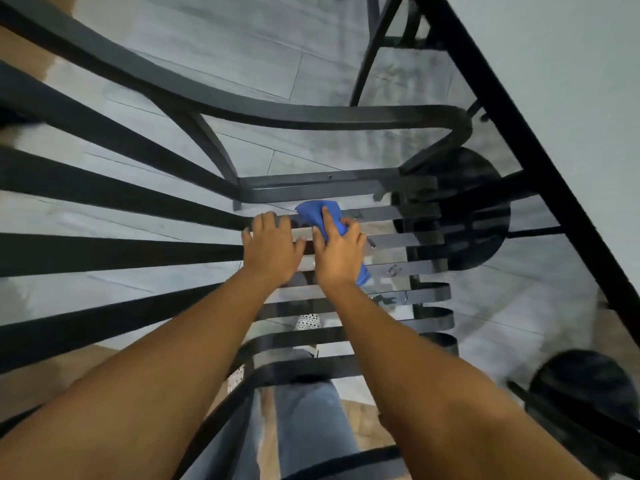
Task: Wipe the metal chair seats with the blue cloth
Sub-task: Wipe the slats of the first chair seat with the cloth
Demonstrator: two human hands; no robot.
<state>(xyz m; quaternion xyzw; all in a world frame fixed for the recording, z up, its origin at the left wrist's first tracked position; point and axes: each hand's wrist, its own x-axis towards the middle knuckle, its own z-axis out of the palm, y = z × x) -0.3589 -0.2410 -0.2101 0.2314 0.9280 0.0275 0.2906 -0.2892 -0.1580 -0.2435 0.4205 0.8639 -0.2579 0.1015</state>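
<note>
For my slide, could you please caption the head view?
Right hand presses a blue cloth onto the metal chair seat slats; left hand rests alongside.

Quick count, top-down: 1 crumpled blue cloth (317, 213). 2 bare hands on the seat, left hand (272, 245) & right hand (341, 252), w/ 2 bare forearms reaching in. 1 black slatted metal chair (408, 213) right under them; seat slats approx 9 visible, count fuzzy where arms cover them. 1 glass-top table with black metal frame (540, 161) at right. 2 dark round discs seen near or through the glass: 1 large one (485, 209), 1 blurred one lower right (585, 386). 1 blue-jeans leg (308, 424) below. 1 white spotted shoe (308, 322), partly hidden by slats.
</note>
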